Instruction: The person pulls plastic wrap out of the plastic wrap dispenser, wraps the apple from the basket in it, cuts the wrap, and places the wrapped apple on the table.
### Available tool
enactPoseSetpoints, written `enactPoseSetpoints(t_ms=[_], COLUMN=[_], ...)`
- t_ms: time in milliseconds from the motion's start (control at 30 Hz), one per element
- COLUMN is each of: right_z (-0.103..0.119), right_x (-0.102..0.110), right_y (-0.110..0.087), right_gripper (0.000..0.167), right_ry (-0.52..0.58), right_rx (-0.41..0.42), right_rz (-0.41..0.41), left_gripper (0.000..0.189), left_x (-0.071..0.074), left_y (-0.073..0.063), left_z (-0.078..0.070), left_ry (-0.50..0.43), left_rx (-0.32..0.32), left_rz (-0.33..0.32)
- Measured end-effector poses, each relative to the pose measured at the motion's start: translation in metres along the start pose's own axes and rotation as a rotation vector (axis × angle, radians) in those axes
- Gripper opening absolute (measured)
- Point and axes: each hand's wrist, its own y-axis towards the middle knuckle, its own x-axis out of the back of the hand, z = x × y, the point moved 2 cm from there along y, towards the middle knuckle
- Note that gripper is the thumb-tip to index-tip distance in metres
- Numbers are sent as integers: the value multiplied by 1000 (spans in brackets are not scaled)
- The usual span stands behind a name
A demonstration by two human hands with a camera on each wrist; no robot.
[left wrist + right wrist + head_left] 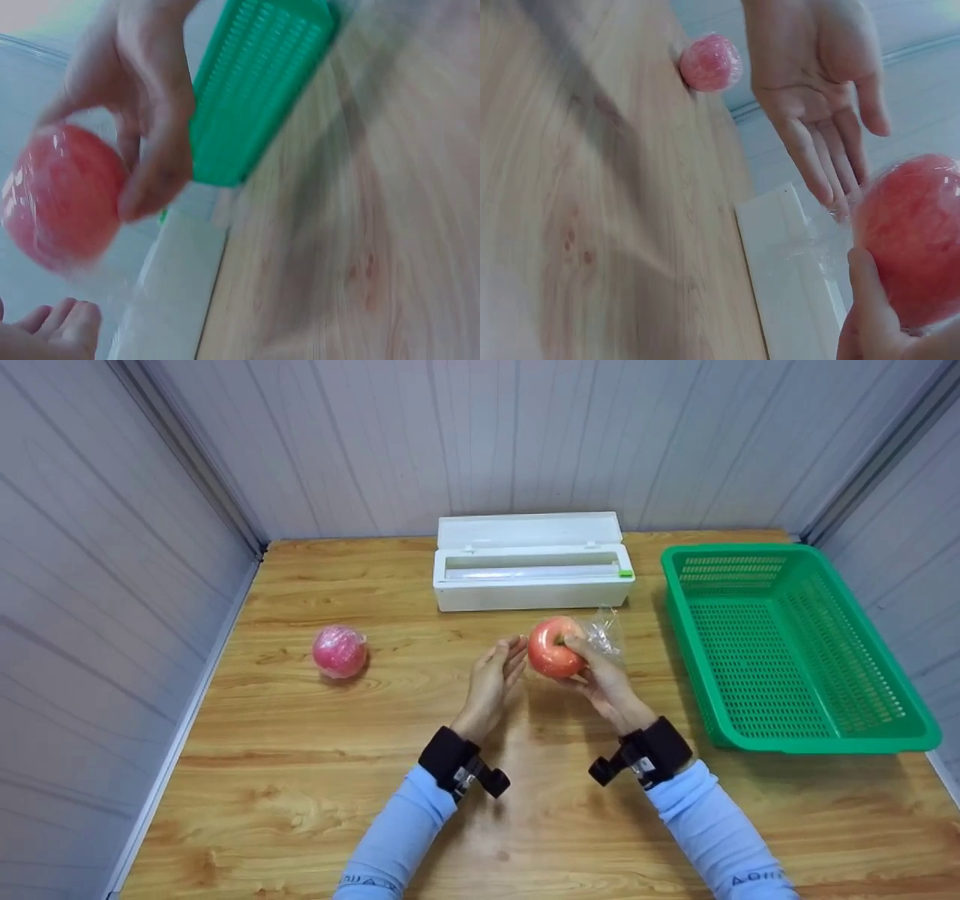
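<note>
A red apple [553, 648] is held above the table in my right hand [609, 684], thumb near the stem and fingers under its side. Clear plastic wrap [604, 631] clings to the apple and trails loosely beyond it, also showing in the right wrist view. My left hand [489, 682] is just left of the apple, palm turned toward it, with fingers extended and holding nothing. In the right wrist view the left fingertips [838, 196] come close to the film; whether they touch it I cannot tell.
Behind the hands stands a white cling-film box [532, 594] with its lid up and a roll inside. A green plastic basket [690, 660] is at the right. On the left of the wooden table [300, 795] sits a wrapped pinkish-red fruit [340, 652]. Panel walls enclose the back and sides.
</note>
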Motion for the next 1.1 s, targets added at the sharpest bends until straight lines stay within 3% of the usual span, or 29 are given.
enactPoseSetpoints(t_ms=[233, 433, 800, 1100], right_z=[-9, -15, -19, -23], right_x=[-2, 0, 4, 4], right_y=[1, 5, 10, 9], right_gripper=[58, 60, 63, 60], right_ry=[-109, -116, -152, -156], right_rx=[29, 23, -13, -24], right_rz=[1, 26, 50, 17], left_gripper=[49, 53, 54, 53], left_x=[-7, -2, -1, -1], left_y=[-5, -3, 1, 5], left_z=[7, 13, 18, 23], left_ry=[-66, -77, -67, -84], left_rx=[28, 54, 93, 140], left_rz=[9, -10, 27, 7])
